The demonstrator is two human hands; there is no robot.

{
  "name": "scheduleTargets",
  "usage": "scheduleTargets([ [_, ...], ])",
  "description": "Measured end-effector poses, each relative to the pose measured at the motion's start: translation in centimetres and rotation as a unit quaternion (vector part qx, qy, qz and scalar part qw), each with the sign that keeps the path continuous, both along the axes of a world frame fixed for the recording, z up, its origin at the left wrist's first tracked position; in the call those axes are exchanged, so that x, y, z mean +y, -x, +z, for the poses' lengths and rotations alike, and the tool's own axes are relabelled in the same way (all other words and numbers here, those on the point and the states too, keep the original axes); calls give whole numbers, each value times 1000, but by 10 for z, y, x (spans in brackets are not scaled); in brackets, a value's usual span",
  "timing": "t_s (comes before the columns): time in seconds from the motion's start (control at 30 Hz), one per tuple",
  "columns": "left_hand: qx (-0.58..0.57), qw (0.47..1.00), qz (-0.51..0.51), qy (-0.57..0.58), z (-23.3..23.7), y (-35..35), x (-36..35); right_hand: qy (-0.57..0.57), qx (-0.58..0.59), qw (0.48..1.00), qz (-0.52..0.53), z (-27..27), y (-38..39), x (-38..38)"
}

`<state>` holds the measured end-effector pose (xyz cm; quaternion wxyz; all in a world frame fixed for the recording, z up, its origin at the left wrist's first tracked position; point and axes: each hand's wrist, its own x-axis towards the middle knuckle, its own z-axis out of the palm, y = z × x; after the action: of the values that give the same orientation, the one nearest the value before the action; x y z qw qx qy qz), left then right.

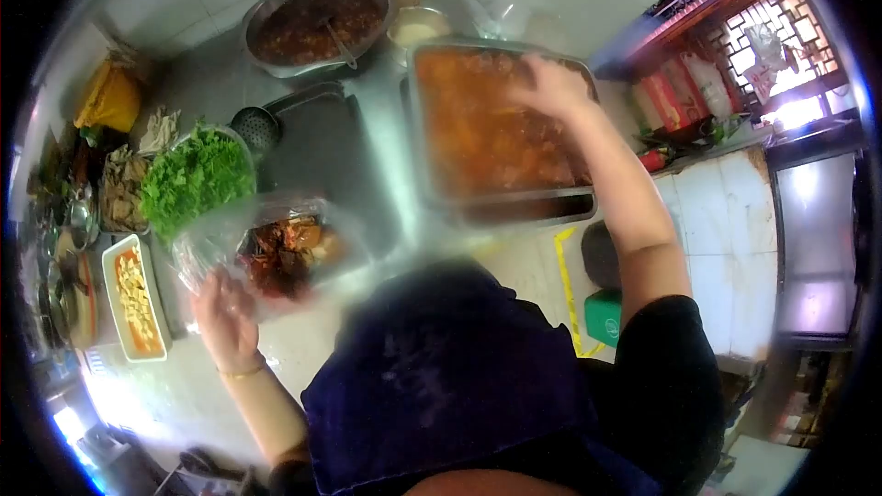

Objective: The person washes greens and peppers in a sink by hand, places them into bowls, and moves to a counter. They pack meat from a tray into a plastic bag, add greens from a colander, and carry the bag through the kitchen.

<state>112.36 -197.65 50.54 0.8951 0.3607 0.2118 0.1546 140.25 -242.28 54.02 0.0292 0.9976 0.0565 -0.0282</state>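
Note:
My left hand (225, 317) is closed on the edge of a clear plastic bag (204, 243) at the lower left. In the bag's open part lie dark red and brown food pieces (285, 257), with some paler bits at the right. My right hand (556, 87) is over the far right part of a deep metal tray (505, 195), its thumb and fingers apart and somewhat blurred. Orange-red broth with lumps (487, 124) fills this tray.
A steel bowl of dark stew (312, 28) with a ladle (340, 41) stands at the back. Left are chopped greens (197, 179), a black skimmer (255, 131) and a white tray of pale cubes (136, 298). A dark rectangular pan (322, 152) sits mid-counter. A green bin (604, 317) stands below.

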Motion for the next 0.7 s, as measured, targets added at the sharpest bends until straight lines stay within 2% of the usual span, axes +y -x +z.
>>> scheduleTargets([
  [0.1,-15,1000,-13,1,6,-5,-5,22,41,999,11,-7,-3,5],
  [0.23,-6,1000,-12,7,0,-7,-1,-96,26,993,55,-24,-11,-9],
  [0.33,7,1000,-6,21,-1,-3,0,-176,-51,977,107,-29,-5,-19],
  [0.43,8,999,-37,-3,-5,4,8,-246,-98,961,77,6,20,0],
  [0.5,13,999,-34,-1,-4,6,7,-435,-16,895,99,25,43,34],
  [0.53,9,999,-46,3,-4,1,4,-471,0,871,136,27,59,60],
  [0.57,15,999,-36,0,-5,-4,1,-473,32,870,136,23,76,87],
  [0.6,21,999,-30,-3,-5,-7,-1,-443,34,867,227,23,91,113],
  [0.63,25,999,-25,-7,-4,-10,-4,-535,64,789,295,9,106,136],
  [0.7,9,999,-25,-26,-1,-13,-6,-467,42,815,341,10,125,152],
])
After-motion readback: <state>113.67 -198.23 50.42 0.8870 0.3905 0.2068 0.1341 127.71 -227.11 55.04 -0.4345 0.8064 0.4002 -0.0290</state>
